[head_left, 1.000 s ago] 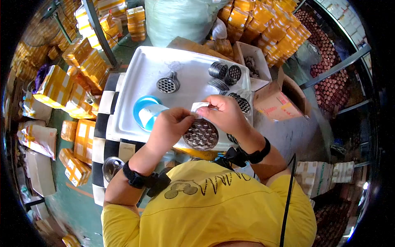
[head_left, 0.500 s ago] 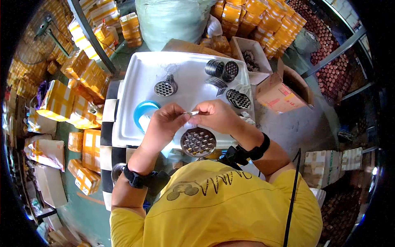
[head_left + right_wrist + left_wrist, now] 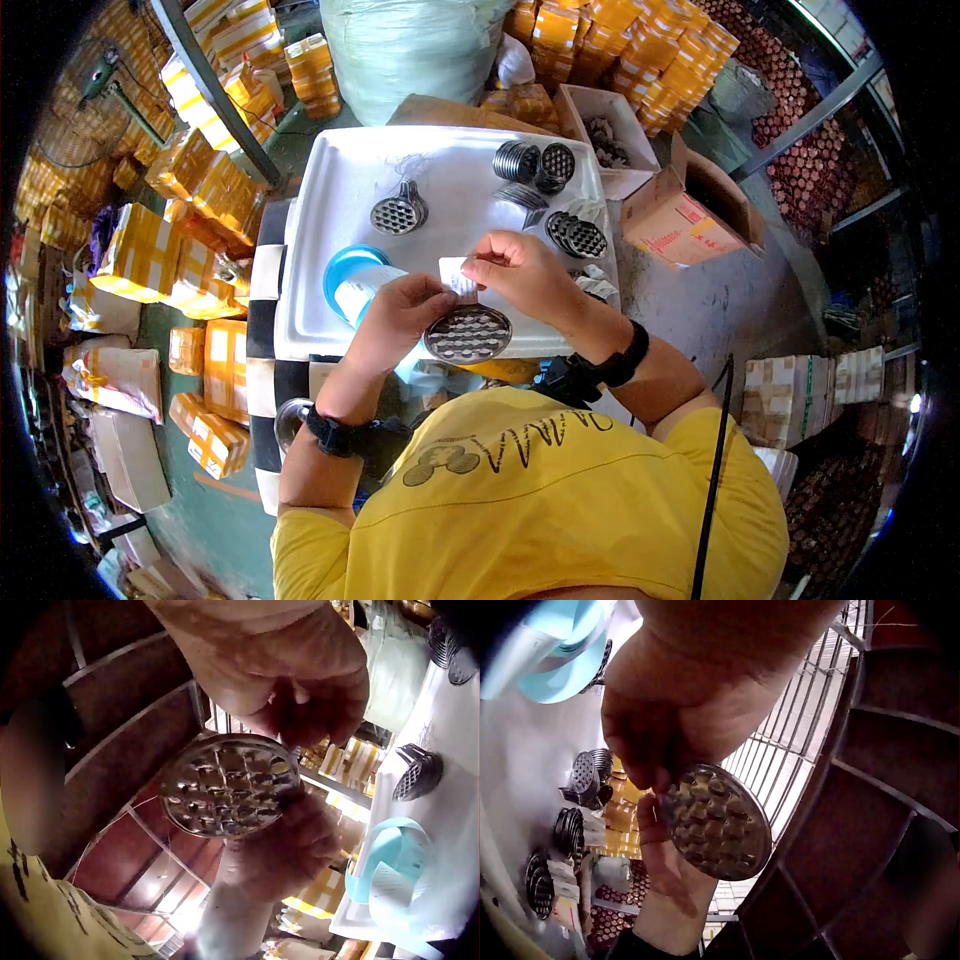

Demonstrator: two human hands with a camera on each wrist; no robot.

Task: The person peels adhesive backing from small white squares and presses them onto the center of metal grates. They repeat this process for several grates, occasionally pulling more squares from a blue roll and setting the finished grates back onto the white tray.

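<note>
Label (image 3: 452, 273), white, sits pinched in right hand (image 3: 522, 272) above patterned metal disc (image 3: 468, 336); left hand (image 3: 402, 312) grips disc's top (similar discs (image 3: 577, 236) on white tray (image 3: 335, 195)).

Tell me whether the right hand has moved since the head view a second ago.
Yes: the right hand has shifted left, away from the stack of black perforated discs at the right side of the white tray.

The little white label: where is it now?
In the head view, the white label is mid-picture, between left hand and right hand, just above the round disc.
</note>
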